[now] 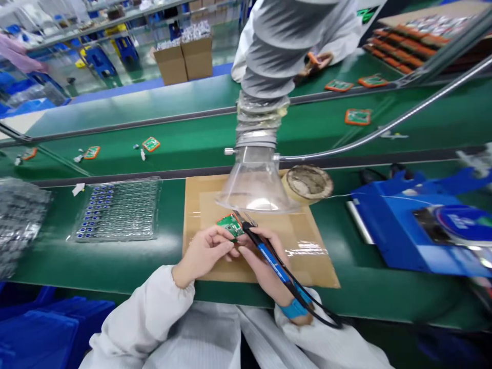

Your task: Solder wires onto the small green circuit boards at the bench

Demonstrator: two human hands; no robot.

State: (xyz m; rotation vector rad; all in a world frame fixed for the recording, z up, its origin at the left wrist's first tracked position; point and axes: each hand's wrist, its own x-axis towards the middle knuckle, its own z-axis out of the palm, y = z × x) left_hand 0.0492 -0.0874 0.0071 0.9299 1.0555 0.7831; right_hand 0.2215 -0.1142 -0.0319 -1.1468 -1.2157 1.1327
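Just below the clear fume hood, my left hand [209, 251] is closed on the edge of a small green circuit board [230, 225] with an orange rim. My right hand [267, 261] has a soldering iron [273, 262] with a blue and black handle resting across it, its tip end up by the board. The right fingertips are pinched together close to the left ones at the board's lower edge; whatever lies between them is too small to make out. Underneath both hands lies a cardboard sheet [311, 266] with clear tape on it.
A clear fume hood [255, 184] on a grey duct hangs over the cardboard, beside a round stained container [309, 183]. Left stands a clear plastic tray [130, 215] with small blue parts; right, a blue device [395, 225]. Several boards lie on the green belt [192, 143]. A co-worker [346, 41] sits opposite.
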